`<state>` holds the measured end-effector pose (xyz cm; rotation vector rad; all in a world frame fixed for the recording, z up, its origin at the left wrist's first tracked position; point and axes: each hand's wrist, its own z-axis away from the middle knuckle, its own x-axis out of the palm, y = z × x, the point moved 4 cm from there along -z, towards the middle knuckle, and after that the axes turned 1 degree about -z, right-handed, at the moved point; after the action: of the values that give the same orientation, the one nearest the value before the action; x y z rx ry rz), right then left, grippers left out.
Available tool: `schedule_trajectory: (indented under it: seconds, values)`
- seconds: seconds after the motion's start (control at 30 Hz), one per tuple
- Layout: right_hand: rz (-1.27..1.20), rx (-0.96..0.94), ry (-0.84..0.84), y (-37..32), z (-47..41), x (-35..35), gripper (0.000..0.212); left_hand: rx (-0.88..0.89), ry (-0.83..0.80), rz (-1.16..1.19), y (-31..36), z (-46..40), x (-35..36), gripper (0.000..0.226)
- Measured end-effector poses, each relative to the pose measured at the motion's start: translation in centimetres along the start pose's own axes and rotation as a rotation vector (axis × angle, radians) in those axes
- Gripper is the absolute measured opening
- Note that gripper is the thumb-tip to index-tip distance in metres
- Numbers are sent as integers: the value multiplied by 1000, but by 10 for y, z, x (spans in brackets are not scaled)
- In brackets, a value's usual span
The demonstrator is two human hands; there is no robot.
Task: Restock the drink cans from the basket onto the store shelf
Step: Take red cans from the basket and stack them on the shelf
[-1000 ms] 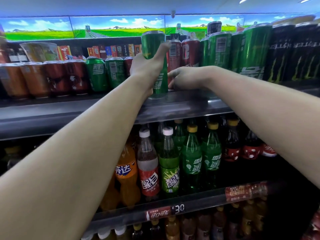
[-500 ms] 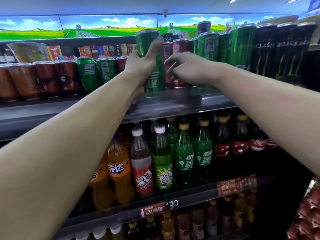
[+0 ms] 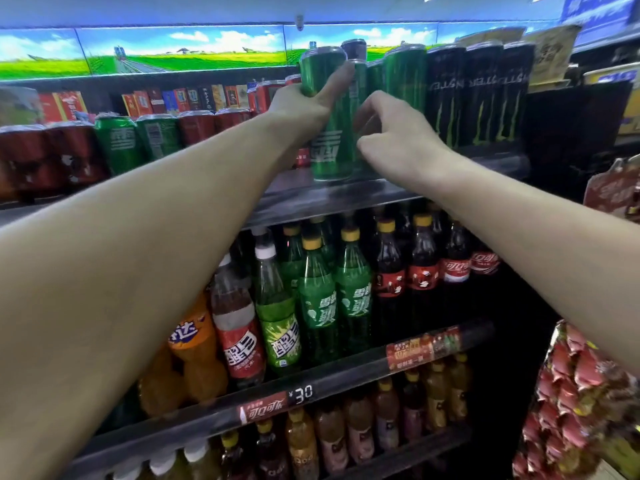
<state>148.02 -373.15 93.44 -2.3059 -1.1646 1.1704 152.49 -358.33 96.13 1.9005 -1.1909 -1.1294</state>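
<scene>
Head view: left hand (image 3: 304, 109) gripping tall green can (image 3: 329, 133) at shelf (image 3: 311, 199) edge.

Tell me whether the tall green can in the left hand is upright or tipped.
Slightly tipped. The green can leans top-left in the left hand, its base at the shelf edge.

The dark metal top shelf (image 3: 346, 199) carries a row of cans: short red aluminium cans (image 3: 31, 157) at the left, then short green cans (image 3: 117, 140), more red ones, a tall slim green can (image 3: 327, 133) standing at the front edge, further tall green cans (image 3: 405, 74) beside it, and tall black cans (image 3: 481, 95) with green claw marks at the right.
</scene>
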Motion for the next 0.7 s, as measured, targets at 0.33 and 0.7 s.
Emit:
schedule_trajectory:
  seconds: [0.33,0.7]
  values:
    - [257,-181,-70,-7,6,12,36,-22,-163,-101,-12,10,0,21]
    - [658,-171,-12,-9,0,19,40,199,-213,-822,-14,-1,-14,44]
